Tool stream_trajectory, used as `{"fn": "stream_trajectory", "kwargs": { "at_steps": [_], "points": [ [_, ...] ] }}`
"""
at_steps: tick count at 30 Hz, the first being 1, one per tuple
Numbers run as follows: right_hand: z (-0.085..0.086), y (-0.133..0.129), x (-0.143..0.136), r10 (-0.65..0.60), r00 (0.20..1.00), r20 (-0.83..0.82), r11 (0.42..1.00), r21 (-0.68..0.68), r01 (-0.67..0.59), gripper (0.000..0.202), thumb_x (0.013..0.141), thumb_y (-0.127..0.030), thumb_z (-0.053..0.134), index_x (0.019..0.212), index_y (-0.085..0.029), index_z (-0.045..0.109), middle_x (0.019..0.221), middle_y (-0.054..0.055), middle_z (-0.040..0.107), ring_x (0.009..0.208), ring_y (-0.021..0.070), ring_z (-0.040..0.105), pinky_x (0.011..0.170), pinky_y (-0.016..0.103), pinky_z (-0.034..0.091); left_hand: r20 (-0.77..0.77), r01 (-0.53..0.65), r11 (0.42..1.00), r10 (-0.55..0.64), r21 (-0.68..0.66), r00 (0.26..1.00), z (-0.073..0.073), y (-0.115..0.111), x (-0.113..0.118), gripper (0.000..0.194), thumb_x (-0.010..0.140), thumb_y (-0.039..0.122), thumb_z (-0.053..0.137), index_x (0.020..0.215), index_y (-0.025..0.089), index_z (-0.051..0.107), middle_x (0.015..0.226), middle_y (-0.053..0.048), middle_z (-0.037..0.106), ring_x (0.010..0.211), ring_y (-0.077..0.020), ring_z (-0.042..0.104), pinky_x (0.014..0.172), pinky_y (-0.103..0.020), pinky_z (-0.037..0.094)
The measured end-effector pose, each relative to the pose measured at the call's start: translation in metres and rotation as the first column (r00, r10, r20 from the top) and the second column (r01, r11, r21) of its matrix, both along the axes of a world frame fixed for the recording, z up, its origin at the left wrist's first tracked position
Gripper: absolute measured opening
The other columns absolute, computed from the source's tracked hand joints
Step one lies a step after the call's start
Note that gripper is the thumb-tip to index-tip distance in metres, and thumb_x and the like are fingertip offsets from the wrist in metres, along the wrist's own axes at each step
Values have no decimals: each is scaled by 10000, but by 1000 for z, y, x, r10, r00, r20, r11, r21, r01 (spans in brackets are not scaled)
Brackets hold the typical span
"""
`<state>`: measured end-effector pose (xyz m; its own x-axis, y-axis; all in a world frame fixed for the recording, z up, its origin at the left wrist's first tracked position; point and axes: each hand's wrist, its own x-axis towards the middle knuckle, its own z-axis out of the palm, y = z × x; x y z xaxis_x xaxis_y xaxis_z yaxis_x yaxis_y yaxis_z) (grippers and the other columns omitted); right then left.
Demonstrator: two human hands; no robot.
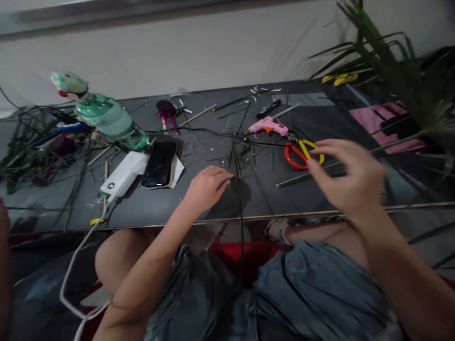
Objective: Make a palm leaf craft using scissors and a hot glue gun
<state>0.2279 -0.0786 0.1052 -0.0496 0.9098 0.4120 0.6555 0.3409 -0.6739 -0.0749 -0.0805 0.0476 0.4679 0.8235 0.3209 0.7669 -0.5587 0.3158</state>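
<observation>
My left hand point(209, 187) rests low over the table with its fingers curled together, the tips beside a narrow green leaf strip point(240, 203). Whether the strip is pinched in them is hidden. That strip runs over the table's front edge towards my lap. My right hand point(350, 173) is raised at the right, thumb and fingers apart and nothing between them. Just left of it lie scissors point(304, 154) with one red and one yellow handle loop. Behind the scissors is a pink glue gun point(268, 126). A cut green stem point(295, 181) lies under the right hand.
A green bottle point(110, 121), a white power bank point(122, 175) with a cable and a black phone point(159, 163) stand or lie at left. Leaf scraps point(21, 151) heap at far left. Large palm leaves point(398, 71) crowd the right. A black pen point(269, 109) lies farther back.
</observation>
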Motion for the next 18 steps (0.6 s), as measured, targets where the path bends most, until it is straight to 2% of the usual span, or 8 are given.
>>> {"fn": "stream_trajectory", "kwargs": {
  "at_steps": [2,3,5,8,12,16,18],
  "points": [
    [-9,25,-8,39,985,169,999,11,-42,168,783,-325,686,938,-261,703,1079,77,669,1110,310,584,1056,513,409,-14,63,998,-63,23,998,-7,-2,-2,229,928,160,532,1090,166,694,1076,-100,716,1042,-239,643,913,-431,540],
    [-15,42,-10,58,966,252,998,-32,-52,226,765,-331,692,971,-239,702,1059,91,674,1077,317,592,1035,532,415,-16,92,995,-91,34,996,-10,-2,-3,238,935,165,524,1108,165,688,1106,-105,710,1073,-238,636,936,-436,534],
    [-26,76,-9,-10,929,369,993,-106,53,387,728,-370,717,1070,-191,687,1083,133,667,1060,340,588,1003,556,424,-24,133,990,-132,56,991,-15,0,-3,260,949,184,507,1148,170,675,1180,-110,689,1147,-238,612,982,-447,516],
    [-39,116,-2,-97,880,466,975,-134,178,589,732,-449,708,1197,-96,630,1168,202,626,1095,357,567,992,529,432,-69,191,979,-186,65,980,-19,7,-1,317,957,153,454,1194,195,659,1266,-93,660,1219,-229,580,1018,-440,496],
    [-47,138,-8,-62,872,485,966,-189,174,632,815,-578,582,1202,-80,622,1134,208,615,1088,334,558,974,484,439,-127,244,968,-235,59,964,-25,16,-1,502,867,-3,384,1238,215,643,1310,-70,647,1270,-208,548,1020,-416,489],
    [-42,157,-30,-115,796,594,976,-83,203,709,795,-602,608,1226,-40,601,1277,258,521,1251,409,429,1024,542,373,-142,257,963,-244,84,959,-34,16,-6,579,796,-55,386,1254,202,630,1338,-58,632,1281,-213,541,1004,-405,492],
    [-38,172,-38,-34,781,624,958,-201,203,703,759,-617,648,1197,-67,632,1243,241,553,1219,415,467,985,545,400,-132,254,963,-241,94,962,-37,14,-7,587,790,-60,393,1273,190,614,1351,-61,622,1285,-217,536,1015,-404,485]
  ]
}}
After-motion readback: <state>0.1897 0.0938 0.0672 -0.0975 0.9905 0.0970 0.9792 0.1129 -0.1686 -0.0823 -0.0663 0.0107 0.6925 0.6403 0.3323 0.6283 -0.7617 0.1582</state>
